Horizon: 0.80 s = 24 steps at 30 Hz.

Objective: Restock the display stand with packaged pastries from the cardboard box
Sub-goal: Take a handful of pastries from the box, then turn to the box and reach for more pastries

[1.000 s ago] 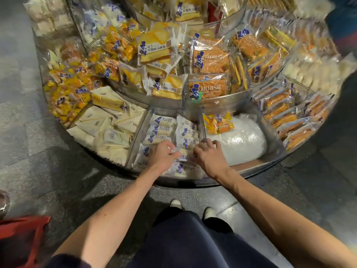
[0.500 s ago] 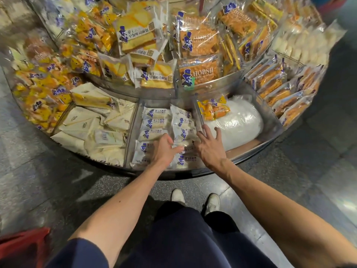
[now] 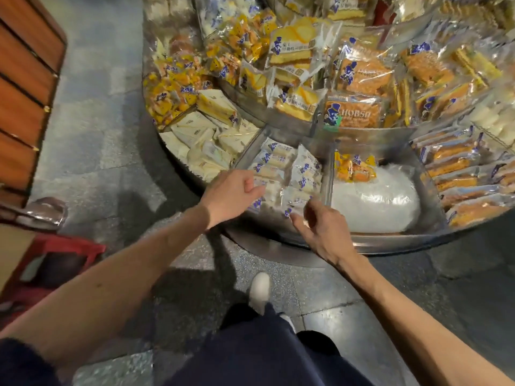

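Pulling back off the rows, the left hand is hovering loosely curled and empty. White pastry packets are lying in the display stand's middle compartment, and the right hand is hanging over them, fingers relaxed and apart, probably freed to fetch more.

"HORSH" on orange pastry packet
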{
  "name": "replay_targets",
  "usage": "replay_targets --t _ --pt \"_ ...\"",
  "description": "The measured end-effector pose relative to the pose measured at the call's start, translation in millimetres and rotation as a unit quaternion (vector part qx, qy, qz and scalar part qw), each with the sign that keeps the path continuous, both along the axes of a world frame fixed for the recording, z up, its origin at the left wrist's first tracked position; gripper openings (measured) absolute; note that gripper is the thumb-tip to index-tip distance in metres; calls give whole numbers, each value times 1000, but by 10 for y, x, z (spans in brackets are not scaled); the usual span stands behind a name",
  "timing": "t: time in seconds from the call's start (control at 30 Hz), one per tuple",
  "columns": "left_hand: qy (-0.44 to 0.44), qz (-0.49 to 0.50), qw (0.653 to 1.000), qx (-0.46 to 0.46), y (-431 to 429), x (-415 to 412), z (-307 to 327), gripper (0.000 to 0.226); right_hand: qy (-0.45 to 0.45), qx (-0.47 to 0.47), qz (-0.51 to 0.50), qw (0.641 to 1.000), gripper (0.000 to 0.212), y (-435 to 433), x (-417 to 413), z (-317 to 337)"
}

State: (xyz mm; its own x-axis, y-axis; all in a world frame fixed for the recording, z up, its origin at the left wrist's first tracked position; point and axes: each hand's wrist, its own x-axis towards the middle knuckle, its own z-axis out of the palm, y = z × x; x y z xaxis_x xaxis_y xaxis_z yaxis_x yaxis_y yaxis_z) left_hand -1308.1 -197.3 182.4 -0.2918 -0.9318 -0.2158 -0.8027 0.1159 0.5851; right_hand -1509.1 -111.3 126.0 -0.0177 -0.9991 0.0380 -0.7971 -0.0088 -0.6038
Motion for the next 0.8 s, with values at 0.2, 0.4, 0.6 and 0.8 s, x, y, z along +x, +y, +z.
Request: replay_targets --t 0.2,0.4,0.6,0.8 --pt "-94 53 992 -57 1143 1148 579 29 -108 41 172 978 29 533 861 231" --pt "-150 197 968 -36 2469 2333 751 30 -137 65 380 913 43 907 2191 332" --pt "-196 382 902 54 3312 3572 641 30 -86 57 521 847 39 1046 3758 309" --pt "-167 473 864 44 3704 5087 338 25 -27 153 560 814 26 1151 5423 365"
